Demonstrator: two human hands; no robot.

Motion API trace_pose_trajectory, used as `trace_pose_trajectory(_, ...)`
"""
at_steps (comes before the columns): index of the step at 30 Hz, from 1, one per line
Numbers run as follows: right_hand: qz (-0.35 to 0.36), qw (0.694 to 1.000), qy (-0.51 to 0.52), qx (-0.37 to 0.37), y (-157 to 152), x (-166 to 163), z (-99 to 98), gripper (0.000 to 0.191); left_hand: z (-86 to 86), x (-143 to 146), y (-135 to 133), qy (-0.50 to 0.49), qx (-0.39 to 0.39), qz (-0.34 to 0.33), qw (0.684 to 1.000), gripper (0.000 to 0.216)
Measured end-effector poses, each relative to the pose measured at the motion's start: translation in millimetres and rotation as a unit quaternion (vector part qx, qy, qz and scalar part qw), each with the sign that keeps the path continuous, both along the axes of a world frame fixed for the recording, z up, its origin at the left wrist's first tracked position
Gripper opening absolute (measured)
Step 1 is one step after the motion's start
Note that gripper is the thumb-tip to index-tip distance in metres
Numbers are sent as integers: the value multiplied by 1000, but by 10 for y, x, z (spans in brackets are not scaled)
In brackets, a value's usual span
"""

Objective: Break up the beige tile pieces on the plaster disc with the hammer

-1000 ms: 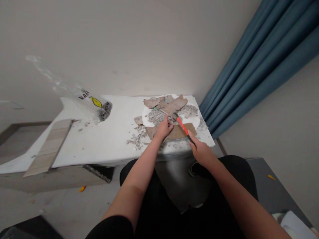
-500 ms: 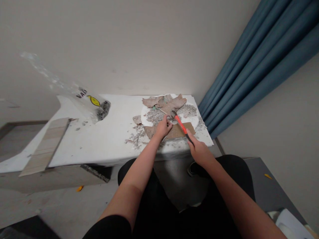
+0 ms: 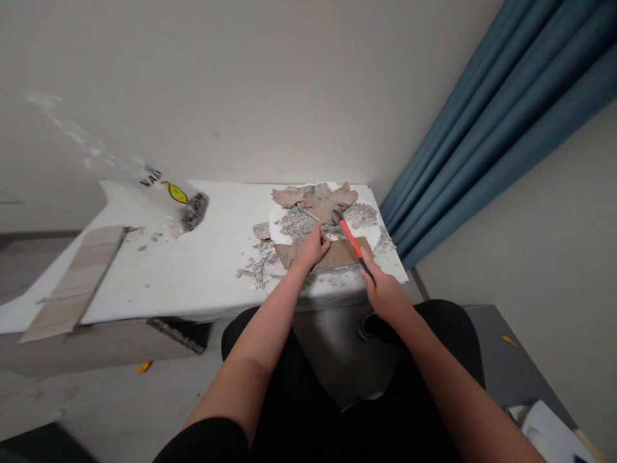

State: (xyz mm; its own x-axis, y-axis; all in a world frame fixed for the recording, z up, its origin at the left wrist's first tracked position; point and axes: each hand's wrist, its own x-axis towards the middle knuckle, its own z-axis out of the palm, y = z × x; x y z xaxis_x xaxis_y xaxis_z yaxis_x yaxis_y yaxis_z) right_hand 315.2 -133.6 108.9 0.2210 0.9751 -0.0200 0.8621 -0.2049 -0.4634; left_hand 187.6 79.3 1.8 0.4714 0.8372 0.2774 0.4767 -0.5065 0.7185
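My right hand (image 3: 385, 286) is closed round the black grip of a hammer (image 3: 351, 238) with a red handle. Its dark head lies low over the torn brown pieces (image 3: 331, 207) at the back of the heap. My left hand (image 3: 314, 247) is pinched on a thin pale stick (image 3: 308, 213) that points away to the left, close to the hammer head. Grey crumbly debris (image 3: 296, 225) surrounds the stick's tip, on a round white sheet. In front of my left hand's fingers lies a flat brown board (image 3: 343, 253). The stick's near end is hidden by my fingers.
A clear plastic bag (image 3: 176, 193) with dark contents stands on the white-covered table (image 3: 168, 276). At the left edge lies a wood-patterned strip (image 3: 80, 276). Blue curtains (image 3: 463, 141) hang at the right, near the table's corner. Loose crumbs (image 3: 260, 267) lie left of the heap.
The view has shifted slightly, so everything sits a little further left. The hammer head is still close to the stick; both hands keep their hold.
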Motion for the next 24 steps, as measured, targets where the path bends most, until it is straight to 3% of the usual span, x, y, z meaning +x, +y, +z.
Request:
trace_pose_trajectory(13, 2, 1000, 10, -14, -9, -21, -12, 61, 23, 10, -29, 12, -12, 9, 1000, 65)
trace_pose_trajectory(24, 3, 1000, 20, -1, -33, -49, -181, 62, -32, -25, 6, -83, 30, 18, 996, 74)
